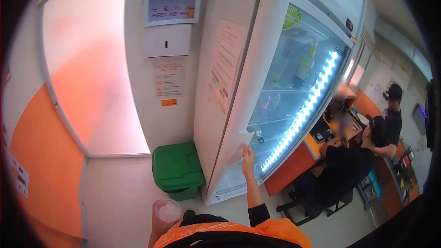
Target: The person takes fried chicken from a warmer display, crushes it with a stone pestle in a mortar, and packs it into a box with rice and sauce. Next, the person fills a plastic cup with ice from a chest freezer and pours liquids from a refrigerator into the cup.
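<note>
My left hand (pixel 158 222), low in the view, is closed round a clear plastic cup (pixel 168 210). I look down into the cup, and its contents are too blurred to name. My right hand (pixel 248 160) reaches forward to the left edge of a tall glass-door fridge (pixel 264 69). Its fingers are closed at a pale projecting part of the door frame that looks like the door handle (pixel 240 143); the fingertips are partly hidden. The fridge door looks shut. Behind the glass are wire shelves, a few bottles and a bright light strip (pixel 301 110).
A green lidded bin (pixel 178 165) stands left of the fridge. Above it hang a first aid box (pixel 172 0) and a white dispenser (pixel 167 40). At right, a person in black (pixel 347 172) sits by an orange desk (pixel 287 170), with another person (pixel 392 119) standing behind.
</note>
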Demonstrator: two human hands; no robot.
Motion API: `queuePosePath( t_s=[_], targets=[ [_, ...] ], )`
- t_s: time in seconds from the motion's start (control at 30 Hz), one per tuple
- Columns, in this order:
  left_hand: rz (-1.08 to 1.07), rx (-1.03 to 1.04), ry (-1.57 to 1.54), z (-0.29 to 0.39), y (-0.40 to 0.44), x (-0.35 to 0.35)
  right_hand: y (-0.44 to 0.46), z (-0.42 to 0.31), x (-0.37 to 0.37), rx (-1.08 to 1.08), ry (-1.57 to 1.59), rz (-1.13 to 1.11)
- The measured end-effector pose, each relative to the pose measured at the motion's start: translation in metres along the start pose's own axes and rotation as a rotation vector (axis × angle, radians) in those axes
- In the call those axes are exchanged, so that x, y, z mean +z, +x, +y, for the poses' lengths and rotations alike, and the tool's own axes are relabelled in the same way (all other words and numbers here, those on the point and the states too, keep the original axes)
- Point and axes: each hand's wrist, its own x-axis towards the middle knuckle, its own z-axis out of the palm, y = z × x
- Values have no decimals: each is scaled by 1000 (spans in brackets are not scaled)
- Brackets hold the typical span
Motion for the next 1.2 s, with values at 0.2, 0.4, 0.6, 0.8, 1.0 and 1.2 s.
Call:
queuePosePath(
  t_s=[0.2,0.4,0.6,0.8,1.0,1.2],
  targets=[
    [-403,199,75,9,129,38,-42,1,-45,122,172,88],
    [-860,77,-177,28,208,94,-132,-22,-120,198,-21,920],
    [-1281,77,-258,30,240,153,-168,-126,-120,-488,-261,1152],
    [-1429,92,-240,33,250,201,-138,-166,-133,-450,-290,1374],
    [-1367,61,-329,27,261,244,-94,-184,-163,-620,-290,1687],
    [-958,352,-2,31,264,294,1,-172,-186,-1142,-1086,1497]
  ],
)
